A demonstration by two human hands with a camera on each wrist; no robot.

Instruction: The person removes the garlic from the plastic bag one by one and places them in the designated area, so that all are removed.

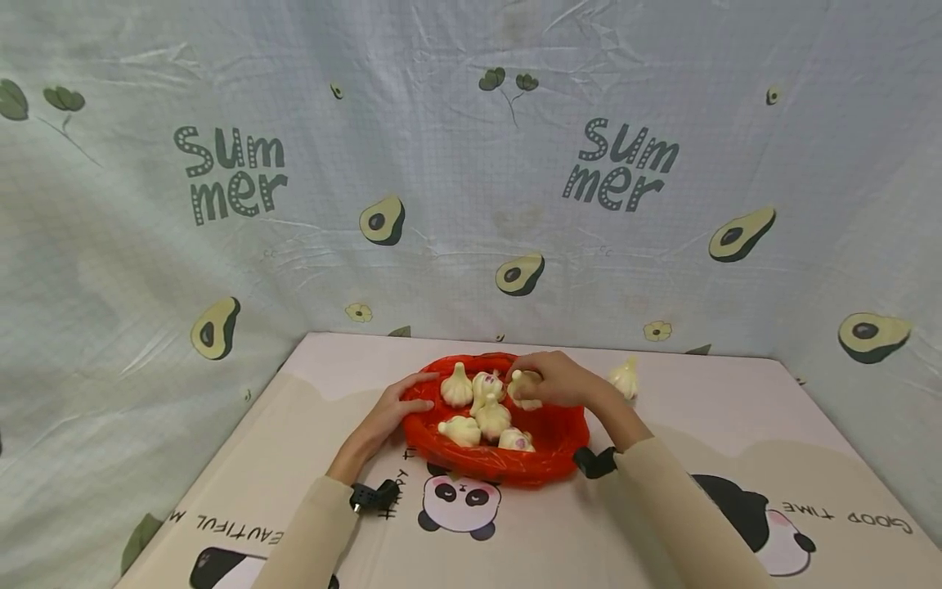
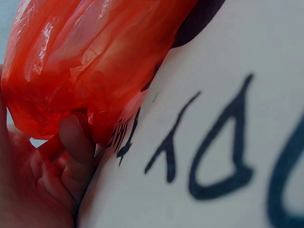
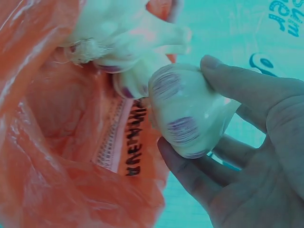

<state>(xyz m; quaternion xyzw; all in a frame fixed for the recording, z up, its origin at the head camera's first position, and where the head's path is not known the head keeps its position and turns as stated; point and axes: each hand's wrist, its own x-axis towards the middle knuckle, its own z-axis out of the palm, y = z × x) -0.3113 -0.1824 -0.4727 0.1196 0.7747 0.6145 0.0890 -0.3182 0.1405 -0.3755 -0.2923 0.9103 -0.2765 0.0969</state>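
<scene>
A red plastic bag (image 1: 508,468) lies spread on the table with its mouth rolled open, several garlic bulbs (image 1: 493,417) inside. On its left rim, my left hand (image 1: 388,411) holds the bag, thumb toward the inside; the left wrist view shows curled fingers (image 2: 76,142) against the red plastic (image 2: 99,61). Over the bag's far right part, my right hand (image 1: 562,379) pinches one garlic bulb (image 3: 190,111) between thumb and fingers. Purple streaks mark that white bulb. Other bulbs (image 3: 123,33) sit beside it in the right wrist view.
Outside the bag, to the right behind my right forearm, lies a single garlic bulb (image 1: 625,378). The light table cover (image 1: 353,540) carries panda prints and lettering. A hanging cloth (image 1: 441,164) with avocado prints closes off the back and sides.
</scene>
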